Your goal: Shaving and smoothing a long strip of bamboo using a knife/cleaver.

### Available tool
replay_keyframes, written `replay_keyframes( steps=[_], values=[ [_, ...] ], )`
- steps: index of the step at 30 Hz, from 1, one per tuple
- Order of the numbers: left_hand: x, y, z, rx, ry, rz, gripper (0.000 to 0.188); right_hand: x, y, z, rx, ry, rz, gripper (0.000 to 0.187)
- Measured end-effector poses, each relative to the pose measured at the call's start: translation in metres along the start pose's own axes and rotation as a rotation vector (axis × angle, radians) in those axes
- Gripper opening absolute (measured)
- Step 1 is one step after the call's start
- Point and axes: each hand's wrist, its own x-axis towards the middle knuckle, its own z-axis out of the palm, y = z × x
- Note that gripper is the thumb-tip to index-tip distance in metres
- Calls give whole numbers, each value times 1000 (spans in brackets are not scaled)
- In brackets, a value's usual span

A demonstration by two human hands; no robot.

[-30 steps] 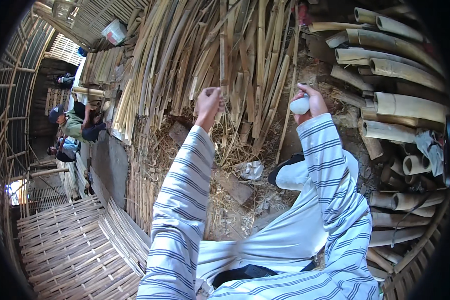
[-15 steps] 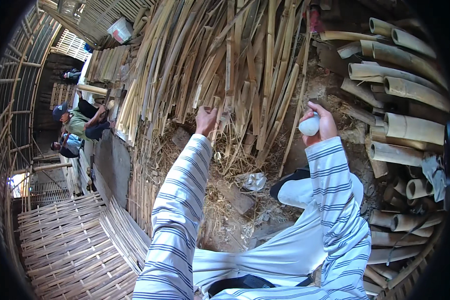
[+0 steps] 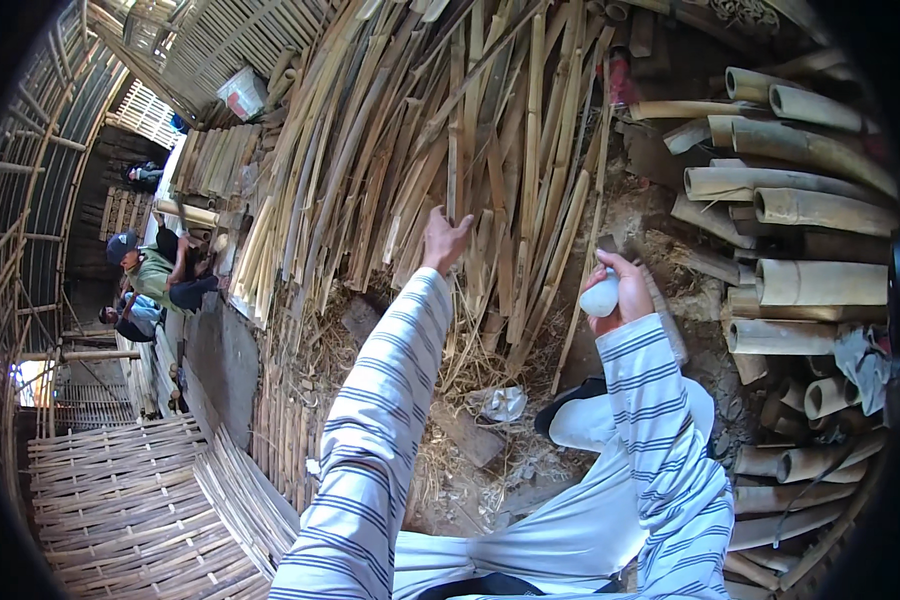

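My left hand (image 3: 444, 240) reaches out to the ends of a large heap of split bamboo strips (image 3: 490, 130). Its fingers are spread, with the tip of one strip close to them. To the right, my right hand (image 3: 625, 288) is closed around a smooth white rounded object (image 3: 600, 296), whose bulging end shows between thumb and fingers. A small dark piece sticks out past the fingers, but I cannot make out what it is. Both forearms wear striped white sleeves.
Cut bamboo tubes (image 3: 820, 270) are stacked along the right. Shavings and a crumpled plastic wrapper (image 3: 502, 403) litter the ground by my feet. A woven bamboo panel (image 3: 130, 500) lies lower left. A person in a green shirt (image 3: 155, 275) sits at the left.
My left hand has moved right along the strip ends, and its fingers have spread. My right hand has shifted slightly left and down, still gripping the white object. The view has tilted a little.
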Motion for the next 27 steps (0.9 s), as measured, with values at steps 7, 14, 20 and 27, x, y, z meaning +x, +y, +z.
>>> replay_keyframes(
  steps=[7, 14, 20, 27],
  values=[
    [5, -1, 6, 49, 114, 3, 57, -3, -1, 0, 48, -32, 57, 13],
    [18, -26, -4, 208, 69, 123, 31, -4, -1, 3, 79, -14, 22, 12],
    [8, -29, 12, 84, 106, 135, 28, -8, 1, 8, 39, -32, 60, 15],
    [-14, -9, 45, -128, 39, 57, 36, -2, -2, 4, 75, -12, 39, 10]
  ],
)
